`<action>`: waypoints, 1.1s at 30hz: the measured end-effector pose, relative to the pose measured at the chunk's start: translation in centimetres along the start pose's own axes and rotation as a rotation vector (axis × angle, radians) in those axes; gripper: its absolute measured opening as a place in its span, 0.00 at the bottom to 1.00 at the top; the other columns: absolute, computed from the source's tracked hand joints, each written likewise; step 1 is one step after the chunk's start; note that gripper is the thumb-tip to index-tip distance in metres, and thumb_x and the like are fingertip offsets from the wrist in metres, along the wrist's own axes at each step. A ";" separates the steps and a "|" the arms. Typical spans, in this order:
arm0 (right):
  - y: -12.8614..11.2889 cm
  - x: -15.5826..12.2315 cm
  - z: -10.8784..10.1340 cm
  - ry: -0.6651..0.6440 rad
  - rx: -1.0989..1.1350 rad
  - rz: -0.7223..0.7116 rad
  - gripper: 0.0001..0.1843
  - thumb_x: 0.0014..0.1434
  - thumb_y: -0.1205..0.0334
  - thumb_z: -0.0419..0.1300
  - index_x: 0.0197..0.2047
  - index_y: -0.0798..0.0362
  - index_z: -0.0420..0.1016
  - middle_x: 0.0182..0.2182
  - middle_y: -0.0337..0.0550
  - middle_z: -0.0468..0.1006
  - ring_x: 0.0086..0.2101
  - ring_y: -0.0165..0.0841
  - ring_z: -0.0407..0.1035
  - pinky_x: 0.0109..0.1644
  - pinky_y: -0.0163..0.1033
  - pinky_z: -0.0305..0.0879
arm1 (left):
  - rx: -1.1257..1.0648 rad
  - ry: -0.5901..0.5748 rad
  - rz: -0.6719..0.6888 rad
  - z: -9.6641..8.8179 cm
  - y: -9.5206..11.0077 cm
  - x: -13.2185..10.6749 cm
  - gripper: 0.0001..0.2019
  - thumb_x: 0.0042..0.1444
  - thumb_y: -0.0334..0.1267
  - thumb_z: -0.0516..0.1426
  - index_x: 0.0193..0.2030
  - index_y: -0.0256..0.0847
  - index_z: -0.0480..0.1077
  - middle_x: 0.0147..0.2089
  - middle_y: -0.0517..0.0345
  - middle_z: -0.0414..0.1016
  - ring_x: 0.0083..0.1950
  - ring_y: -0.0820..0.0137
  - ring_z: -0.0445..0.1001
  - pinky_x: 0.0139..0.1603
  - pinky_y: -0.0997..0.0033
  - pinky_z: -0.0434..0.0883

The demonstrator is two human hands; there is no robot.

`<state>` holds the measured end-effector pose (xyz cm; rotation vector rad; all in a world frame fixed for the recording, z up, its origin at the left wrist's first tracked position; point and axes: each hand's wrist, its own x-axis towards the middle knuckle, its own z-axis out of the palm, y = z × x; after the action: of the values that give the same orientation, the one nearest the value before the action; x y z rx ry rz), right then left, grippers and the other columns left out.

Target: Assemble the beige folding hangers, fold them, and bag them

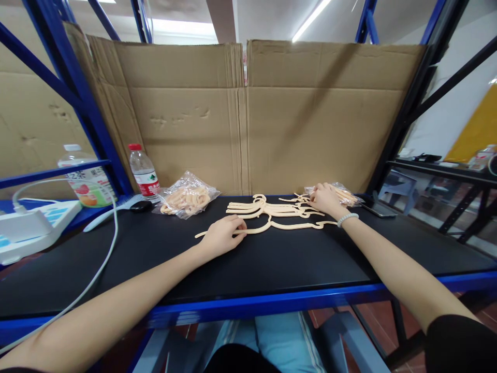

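The left hand (224, 235) was positioned palm down at the front of the work area, with its thumb and fingers closed about the left portion of the near piece (295, 226), a slender cream-coloured part with curved sections. The tip of the near piece projected beyond the left hand on the outer side, and the remainder extended rightward, flat on the black tabletop (252, 274), to a curled section near the right wrist. The right hand (324, 197), fitted with a pale bead bracelet (347, 219) at the wrist, was located farther back, fingers bent downward at the left end of the right bag (345, 194), a clear plastic bag containing similar cream parts; whether the fingers gripped anything could not be determined. Directly behind the near piece, between the two hands, lay the grouped pieces (279, 209), arranged side by side with a hooked section at the rear. The left bag (188, 199), also clear and filled with cream parts, rested behind the left hand, near a red-capped bottle (143, 173). A phone (378, 208) lay to the right of the right bag. A cardboard panel (186, 114) stood upright along the rear edge.
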<state>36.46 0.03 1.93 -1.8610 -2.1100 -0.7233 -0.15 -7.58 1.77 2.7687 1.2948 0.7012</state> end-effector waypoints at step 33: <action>-4.5 -0.1 -3.1 0.091 1.382 0.302 0.14 0.48 0.54 0.59 0.29 0.58 0.74 0.24 0.44 0.74 0.23 0.29 0.64 0.26 0.34 0.59 | -0.366 0.182 0.019 0.5 1.4 0.3 0.08 0.56 0.37 0.53 0.41 0.39 0.69 0.38 0.53 0.73 0.38 0.68 0.72 0.39 0.66 0.72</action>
<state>31.63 -1.92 3.58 -1.1748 -1.4422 0.6130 1.24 -8.16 1.73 2.4713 1.0365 1.0897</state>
